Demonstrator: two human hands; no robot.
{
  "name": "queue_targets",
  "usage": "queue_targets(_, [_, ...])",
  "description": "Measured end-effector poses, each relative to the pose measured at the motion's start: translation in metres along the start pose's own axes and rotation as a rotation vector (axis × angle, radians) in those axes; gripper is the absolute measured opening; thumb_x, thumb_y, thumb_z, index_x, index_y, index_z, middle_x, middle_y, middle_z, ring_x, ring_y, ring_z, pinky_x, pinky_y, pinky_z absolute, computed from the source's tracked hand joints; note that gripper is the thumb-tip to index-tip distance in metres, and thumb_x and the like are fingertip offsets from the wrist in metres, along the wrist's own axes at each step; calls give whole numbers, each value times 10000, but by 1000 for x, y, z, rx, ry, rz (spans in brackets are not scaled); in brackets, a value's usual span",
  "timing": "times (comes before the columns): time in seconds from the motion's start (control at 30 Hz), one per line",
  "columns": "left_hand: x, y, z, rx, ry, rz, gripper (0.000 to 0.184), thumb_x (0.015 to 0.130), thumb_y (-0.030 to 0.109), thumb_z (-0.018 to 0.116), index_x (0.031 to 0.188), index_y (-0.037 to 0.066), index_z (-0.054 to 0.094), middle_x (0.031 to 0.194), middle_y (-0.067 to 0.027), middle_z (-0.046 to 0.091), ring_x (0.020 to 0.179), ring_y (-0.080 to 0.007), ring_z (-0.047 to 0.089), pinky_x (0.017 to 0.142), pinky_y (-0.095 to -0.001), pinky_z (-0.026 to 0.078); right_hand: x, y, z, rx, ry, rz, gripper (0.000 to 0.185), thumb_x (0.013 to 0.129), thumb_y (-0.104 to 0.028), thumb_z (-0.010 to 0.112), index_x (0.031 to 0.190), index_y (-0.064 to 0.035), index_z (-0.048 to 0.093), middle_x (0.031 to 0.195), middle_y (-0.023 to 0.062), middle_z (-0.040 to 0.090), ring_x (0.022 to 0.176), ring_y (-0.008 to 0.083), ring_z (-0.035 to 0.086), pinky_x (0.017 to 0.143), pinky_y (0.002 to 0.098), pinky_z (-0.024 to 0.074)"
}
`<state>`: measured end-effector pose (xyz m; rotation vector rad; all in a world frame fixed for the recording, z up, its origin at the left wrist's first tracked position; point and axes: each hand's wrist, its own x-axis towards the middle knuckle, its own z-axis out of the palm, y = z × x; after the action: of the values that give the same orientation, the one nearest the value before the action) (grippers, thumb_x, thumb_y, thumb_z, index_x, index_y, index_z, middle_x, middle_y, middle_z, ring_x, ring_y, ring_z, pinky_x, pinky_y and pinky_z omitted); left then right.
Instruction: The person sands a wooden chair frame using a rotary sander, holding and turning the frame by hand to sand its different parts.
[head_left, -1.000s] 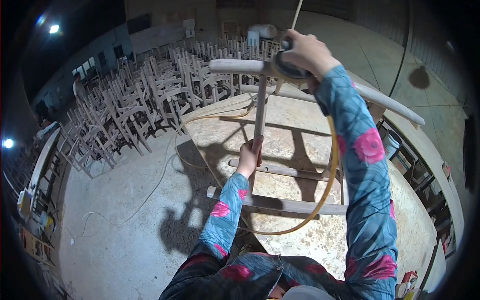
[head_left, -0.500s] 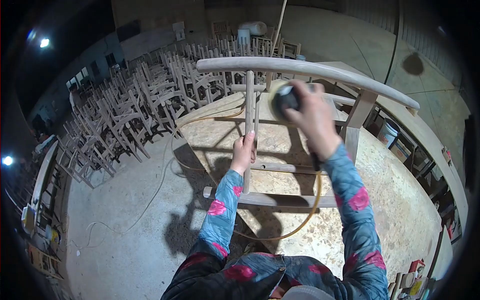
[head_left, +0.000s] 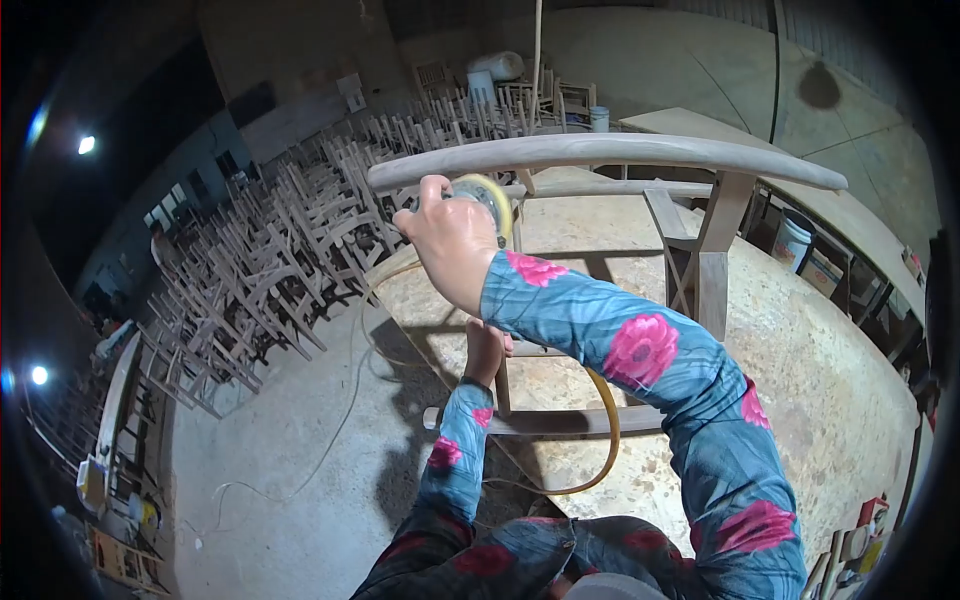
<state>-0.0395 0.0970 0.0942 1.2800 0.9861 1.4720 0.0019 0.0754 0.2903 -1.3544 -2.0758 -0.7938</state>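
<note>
A wooden chair frame [head_left: 600, 153] lies on its side on the worktable [head_left: 790, 370], its long curved rail uppermost. My right hand [head_left: 450, 240] is wrapped round a sander [head_left: 490, 205] with a round yellow pad. The pad faces right and sits just below the left end of the curved rail, by the top of an upright post; whether it touches the wood I cannot tell. Lower down, my left hand [head_left: 487, 350] is closed round that same post, with its fingers partly hidden behind my right forearm. A yellow-brown hose [head_left: 612, 430] loops below my right sleeve.
Many unfinished chairs [head_left: 290, 250] stand packed together at the left and back. A thin cord [head_left: 330, 440] trails across the concrete floor. Along the right runs a long bench [head_left: 880, 250], with a white bucket [head_left: 792, 240] beneath it. Small containers [head_left: 870, 520] sit at lower right.
My right hand has carried the sander leftward, from the middle of the frame to the left post. The frame has tilted slightly. My left hand stays on the post, now partly covered.
</note>
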Motion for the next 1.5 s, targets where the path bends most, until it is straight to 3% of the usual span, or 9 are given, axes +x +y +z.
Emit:
queue_targets(0.17, [0, -1, -1, -24, 51, -17, 330, 908, 198, 371, 657, 20, 491, 469, -68, 467, 369, -156, 469, 342, -282, 364, 0, 11, -8, 73, -18, -3, 285, 762, -84, 637, 1040, -145, 620, 1043, 230, 499, 637, 253, 667, 534, 327, 559])
queue_targets(0.37, [7, 9, 2, -11, -41, -31, 557, 942, 516, 477, 592, 84, 454, 419, -11, 401, 312, -121, 394, 321, -264, 313, -26, 54, -15, 284, 77, 119, 374, 750, -123, 671, 1111, -148, 575, 1019, 226, 493, 696, 332, 667, 605, 394, 568])
queue_targets(0.5, [11, 8, 3, 54, -43, 21, 546, 969, 474, 441, 583, 88, 457, 416, -15, 403, 312, -110, 388, 312, -271, 287, -38, 73, -10, 424, 164, 288, 473, 709, -148, 724, 1146, -150, 544, 1005, 218, 482, 750, 374, 659, 673, 419, 566])
queue_targets(0.73, [13, 7, 2, 3, -59, 13, 566, 946, 517, 466, 588, 78, 469, 422, -11, 415, 312, -113, 393, 312, -267, 296, -13, 45, -1, 321, 73, 68, 461, 733, -118, 706, 1158, -147, 530, 1026, 245, 483, 684, 341, 666, 590, 390, 579])
queue_targets(0.97, [13, 1, -1, -30, -74, 32, 574, 954, 530, 433, 590, 88, 471, 424, -5, 401, 316, -116, 386, 310, -272, 297, -28, 49, 6, 379, 143, 125, 447, 737, -111, 707, 1149, -149, 539, 1036, 240, 485, 664, 345, 661, 585, 392, 578])
queue_targets(1.07, [12, 1, -2, 57, -70, 57, 633, 920, 632, 393, 624, 76, 463, 457, -26, 421, 332, -132, 424, 317, -260, 349, -44, 71, 16, 597, 310, 387, 424, 735, -176, 689, 1133, -140, 547, 1036, 241, 515, 793, 378, 652, 704, 414, 558])
queue_targets(1.17, [5, 8, 1, 102, 2, 34, 652, 912, 658, 366, 625, 80, 458, 457, -29, 421, 345, -128, 432, 320, -255, 359, -46, 101, 58, 829, 369, 406, 471, 725, -216, 700, 1156, -117, 539, 1070, 217, 553, 885, 331, 633, 798, 371, 513])
queue_targets(1.3, [-3, 9, -4, 72, -69, 23, 668, 910, 678, 327, 635, 84, 455, 465, -29, 424, 359, -123, 443, 326, -251, 371, -50, 107, 61, 1428, 178, 541, 463, 730, -251, 696, 1129, -78, 537, 1043, 168, 583, 964, 249, 586, 851, 354, 458])
queue_targets(1.5, [-4, 3, -4, 76, -34, 14, 665, 921, 670, 306, 654, 79, 454, 488, -32, 435, 356, -131, 446, 318, -257, 367, -60, 87, 46, 1080, 285, 451, 481, 732, -277, 694, 1163, -132, 538, 1085, 182, 557, 1012, 318, 575, 893, 395, 457])
